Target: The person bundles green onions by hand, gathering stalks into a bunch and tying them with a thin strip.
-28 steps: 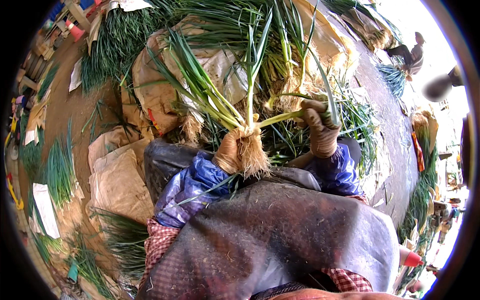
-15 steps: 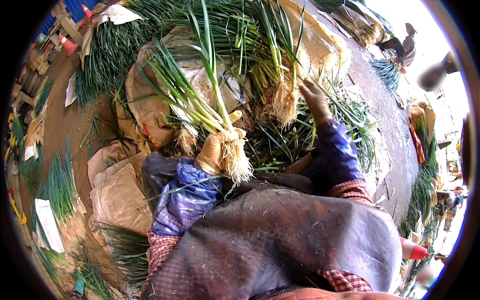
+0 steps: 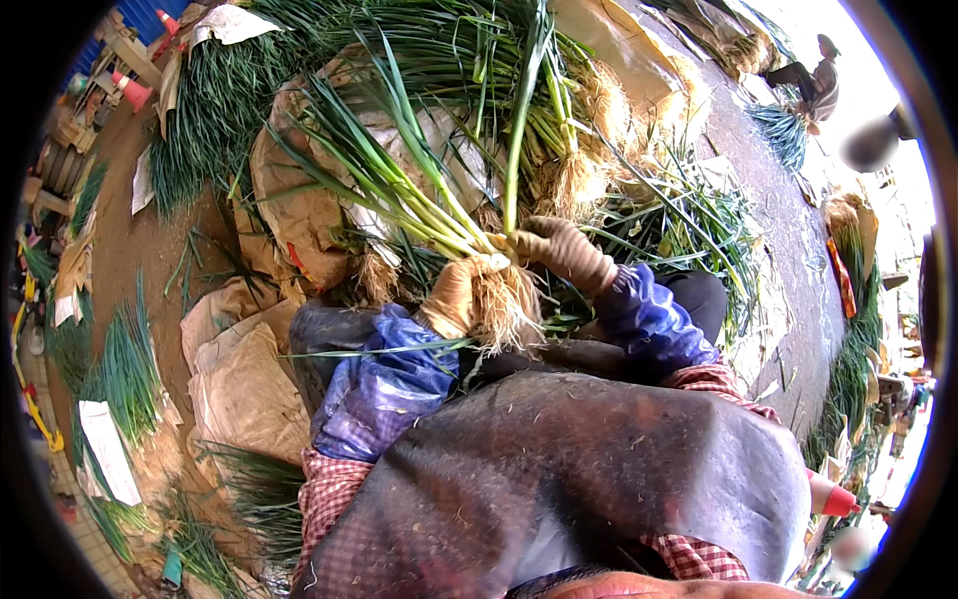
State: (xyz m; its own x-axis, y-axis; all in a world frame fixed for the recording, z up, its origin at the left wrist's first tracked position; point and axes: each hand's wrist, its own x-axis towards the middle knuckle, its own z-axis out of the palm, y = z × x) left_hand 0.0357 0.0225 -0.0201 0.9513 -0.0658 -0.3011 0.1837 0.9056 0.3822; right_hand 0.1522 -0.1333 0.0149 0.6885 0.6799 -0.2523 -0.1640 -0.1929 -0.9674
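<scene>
Crowded ahead, bare floor (image 3: 783,260) at right
Held stalks (image 3: 454,232) and rooted bundles (image 3: 577,180) block the hands (image 3: 564,250) forward; loose leaves (image 3: 704,220) stand between hands and floor. The shadowed gap between roots (image 3: 507,307) and apron (image 3: 599,439) seems narrow.

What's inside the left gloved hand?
Green stalks, with pale roots showing beside the left hand. The gripped stretch is covered, so I can't count stalks there.

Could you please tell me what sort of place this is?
Probably a produce-handling yard or shed: heaps of long green onion-like plants lie on the ground, beige sacking lies nearby, and the gloved left hand holds a rooted bunch.
</scene>
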